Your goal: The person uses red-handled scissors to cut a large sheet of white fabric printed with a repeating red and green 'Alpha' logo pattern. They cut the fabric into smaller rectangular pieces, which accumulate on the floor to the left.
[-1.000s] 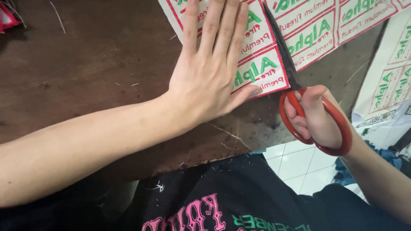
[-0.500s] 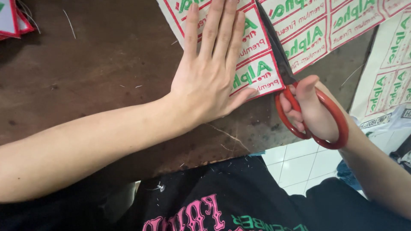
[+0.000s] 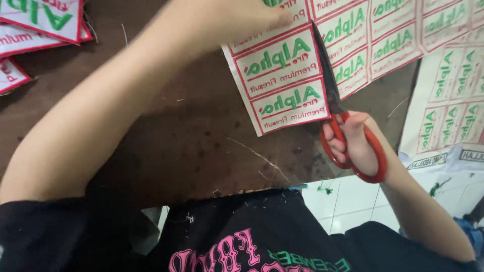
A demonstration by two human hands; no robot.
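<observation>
The right hand sits closest, fingers curled tight through the red scissors. Their blades point to 11 o'clock, along a red line in the label sheet. Farther off, the left hand presses the sheet flat, fingers spread.

Our left hand is blurred and cut off at the top edge; the sheet runs past it, hiding the scissor tips.

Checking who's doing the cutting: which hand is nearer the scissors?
Right. The right hand grips the scissors by their red handles; the left hand rests on the label sheet, apart from the blades.
</observation>
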